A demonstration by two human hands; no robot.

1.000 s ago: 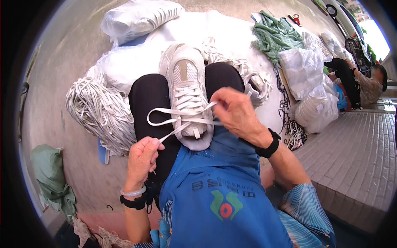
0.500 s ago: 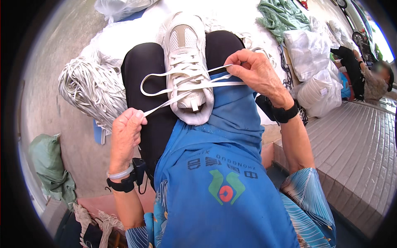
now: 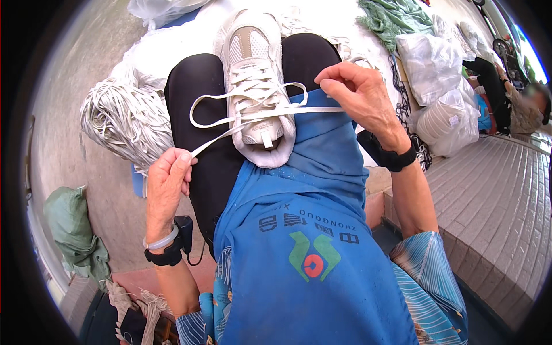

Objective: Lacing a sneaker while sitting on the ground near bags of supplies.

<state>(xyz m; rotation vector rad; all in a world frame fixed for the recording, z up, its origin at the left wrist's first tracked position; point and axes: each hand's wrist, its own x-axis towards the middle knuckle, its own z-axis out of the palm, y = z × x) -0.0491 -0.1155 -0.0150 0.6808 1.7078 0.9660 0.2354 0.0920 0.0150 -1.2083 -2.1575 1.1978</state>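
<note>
A white and beige sneaker (image 3: pixel 240 69) rests between my black-trousered knees, its toe pointing away from me and its heel opening nearest me. White shoelace (image 3: pixel 318 109) criss-crosses its tongue, with a loose loop out to the left and a smaller curl on the right. Left of the heel, my left hand (image 3: pixel 169 179) pinches one lace length, which runs taut from the shoe. On the right, my right hand (image 3: pixel 368 102) has another straight length running into its curled lower fingers, where the grip is partly hidden. Its thumb and forefinger lie close together, with no lace seen between their tips.
A thick bundle of white laces (image 3: pixel 123 118) lies left of my knees. Clear plastic bags (image 3: pixel 431 69) and green netting (image 3: pixel 397 22) lie to the right. A green sack (image 3: pixel 72 224) stands lower left. Another person (image 3: pixel 526 112) sits at far right.
The lace end pinched by my right thumb and forefinger has come free and curls beside the shoe. My left hand has shifted slightly left and up, still pinching its lace.
</note>
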